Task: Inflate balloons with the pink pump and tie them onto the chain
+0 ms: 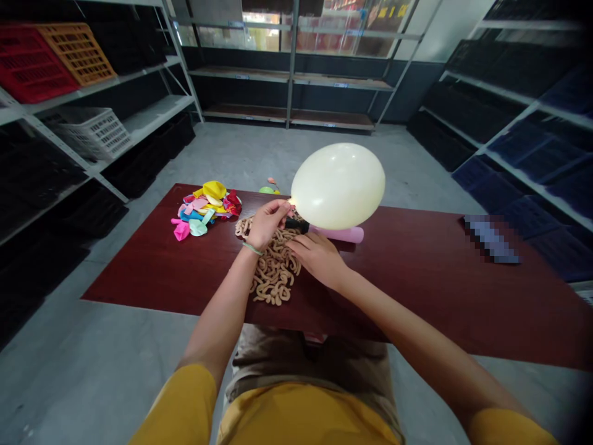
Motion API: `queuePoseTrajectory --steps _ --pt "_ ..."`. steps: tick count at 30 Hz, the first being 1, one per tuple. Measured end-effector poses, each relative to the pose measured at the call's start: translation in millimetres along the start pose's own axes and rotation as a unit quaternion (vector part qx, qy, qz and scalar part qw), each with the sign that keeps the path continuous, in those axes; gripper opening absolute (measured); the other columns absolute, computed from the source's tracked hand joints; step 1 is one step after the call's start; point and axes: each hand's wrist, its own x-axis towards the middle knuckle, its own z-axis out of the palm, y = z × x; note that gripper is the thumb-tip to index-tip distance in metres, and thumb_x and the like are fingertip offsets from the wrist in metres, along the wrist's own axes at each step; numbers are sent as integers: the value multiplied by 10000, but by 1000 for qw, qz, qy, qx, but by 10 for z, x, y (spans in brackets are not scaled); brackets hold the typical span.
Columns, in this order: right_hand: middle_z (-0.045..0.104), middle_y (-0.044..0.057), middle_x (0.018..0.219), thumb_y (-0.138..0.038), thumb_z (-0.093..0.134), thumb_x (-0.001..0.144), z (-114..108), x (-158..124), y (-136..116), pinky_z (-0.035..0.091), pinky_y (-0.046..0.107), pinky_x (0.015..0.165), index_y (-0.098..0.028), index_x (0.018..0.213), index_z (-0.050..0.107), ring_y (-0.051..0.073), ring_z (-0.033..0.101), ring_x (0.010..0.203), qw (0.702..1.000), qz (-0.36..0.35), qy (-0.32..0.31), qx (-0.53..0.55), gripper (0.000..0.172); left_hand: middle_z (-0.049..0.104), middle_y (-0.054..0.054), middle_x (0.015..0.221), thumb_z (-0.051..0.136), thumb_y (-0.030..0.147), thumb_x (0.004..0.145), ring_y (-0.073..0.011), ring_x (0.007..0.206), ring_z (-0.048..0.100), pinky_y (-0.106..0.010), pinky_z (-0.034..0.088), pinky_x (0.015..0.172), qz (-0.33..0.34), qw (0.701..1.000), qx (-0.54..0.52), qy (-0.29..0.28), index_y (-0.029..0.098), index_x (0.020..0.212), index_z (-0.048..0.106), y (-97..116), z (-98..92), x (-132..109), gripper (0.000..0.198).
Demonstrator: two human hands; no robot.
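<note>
My left hand point(267, 224), a green band on its wrist, pinches the neck of a blown-up pale yellow balloon point(340, 185). The balloon leans to the right over the table. Below my hands spreads a heap of tan, curled, rubber-like loops point(273, 278). My right hand point(319, 256) lies palm down at the heap's right edge, its fingers stretched over the loops; the fingertips are partly hard to make out. Behind it, partly under the balloon, is a pink tube point(345, 235) with a black part point(296, 225), looking like a hand pump.
Flat balloons point(206, 207) of several colours are piled at the left on the dark red table point(152, 259). A blurred-out flat object point(492, 240) lies at the right. Something green point(266, 190) shows by the far edge. Shelves point(291, 77) with crates point(95, 133) surround the table.
</note>
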Motion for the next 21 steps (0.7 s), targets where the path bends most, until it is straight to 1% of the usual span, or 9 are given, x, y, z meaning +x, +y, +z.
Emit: queuePoseTrajectory --steps 1,3,5,6,9,13,15,18,21 --pt "653 46 1135 -221 478 959 60 40 -48 441 349 850 -264 1225 593 207 562 1015 1000 -2 -3 15 293 603 -19 743 628 420 846 -69 544 434 -198 363 492 -1 1000 3 10 160 836 677 -14 -2 6 264" --pt "623 33 1193 -208 507 943 152 107 -109 444 351 879 -290 1240 580 216 530 1100 999 -34 -14 32 317 603 -15 745 624 434 842 -68 542 431 -195 368 491 -2 1000 3 28 157 851 673 -39 -6 18 281" --pt "632 32 1146 -196 539 926 199 138 -112 439 368 907 -288 1167 615 223 523 1114 997 -67 -29 36 270 610 -14 764 623 443 834 -67 549 434 -189 372 490 -9 999 0 32 150 863 668 -56 -9 29 298" --pt "643 38 1098 -186 547 919 204 135 -90 441 369 903 -273 1114 636 221 535 1088 996 -70 -36 35 231 613 -14 770 624 445 831 -66 552 435 -186 373 489 -15 999 -2 30 147 866 666 -62 -9 33 303" --pt "666 57 985 -144 517 918 165 51 63 463 342 841 -228 1049 657 204 588 968 998 -19 -39 34 209 621 -13 776 637 447 816 -65 559 443 -182 382 492 -33 999 -9 18 142 863 664 -72 11 31 310" --pt "699 58 988 -205 468 950 19 -141 345 492 318 756 -231 1118 664 197 638 859 996 63 7 56 259 622 -12 777 643 461 810 -68 563 454 -188 394 505 -41 999 -7 -5 149 851 660 -78 90 -1 315" --pt "690 50 1068 -254 456 964 -93 -206 451 505 311 757 -250 1119 669 197 645 898 991 95 29 86 264 620 -13 773 636 464 814 -68 558 452 -190 387 500 -45 999 -5 -15 150 853 660 -77 139 -23 317" --pt "652 61 1147 -310 455 966 -306 -225 539 518 333 810 -259 1090 685 207 625 974 982 119 55 136 266 619 -18 777 629 454 823 -69 556 449 -192 382 497 -48 999 -8 -24 146 844 661 -70 198 -49 310" --pt "665 66 1069 -300 433 965 -541 -172 578 525 351 821 -244 1068 675 205 625 955 964 139 61 220 269 622 -23 779 616 437 835 -72 554 448 -195 382 497 -45 999 -1 -20 148 839 661 -65 231 -62 293"
